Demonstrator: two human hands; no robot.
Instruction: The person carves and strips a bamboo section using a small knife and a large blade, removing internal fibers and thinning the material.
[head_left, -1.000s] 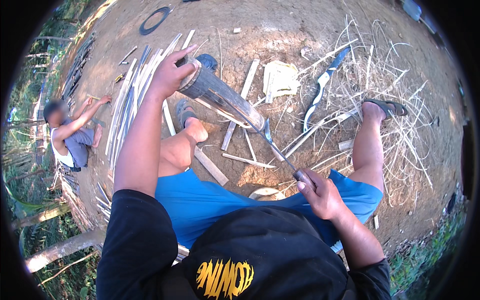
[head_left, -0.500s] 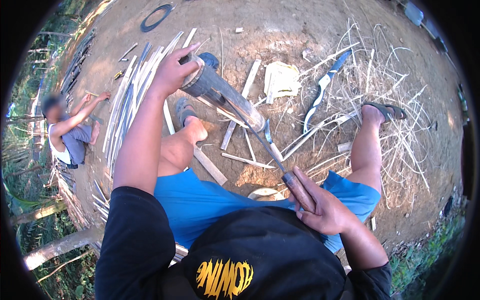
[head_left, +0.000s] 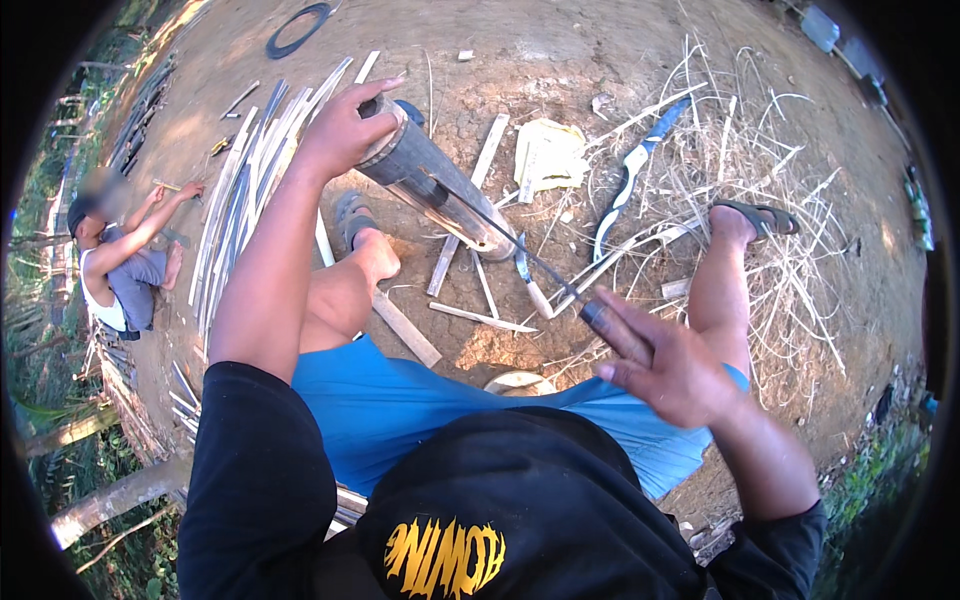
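Observation:
A thick, dark bamboo section (head_left: 418,180) slants in front of me, its upper end in the grip of my left hand (head_left: 340,135). Fingers and thumb of that hand wrap over the rim. On the bamboo's side, facing me, is a pale shaved patch. My right hand (head_left: 675,370) is closed around the wooden handle of a long knife (head_left: 615,328). Its thin dark blade runs up to the left and lies against or just in front of the bamboo; contact cannot be told. Beyond the bamboo's lower end a small knife (head_left: 534,290) with a pale handle lies on the ground.
Long split strips (head_left: 255,170) lie at left, near a seated person (head_left: 125,255) handling a small piece. Tangled shavings (head_left: 770,220) cover the right, with a curved black-and-white sheath-like object (head_left: 632,175) beside them. A yellowish-white sack (head_left: 550,155) and a coil (head_left: 298,30) lie farther off.
My right hand has moved away from my body and to the right, taking the knife handle along. My left hand keeps its hold on the bamboo. The whole view has shifted slightly.

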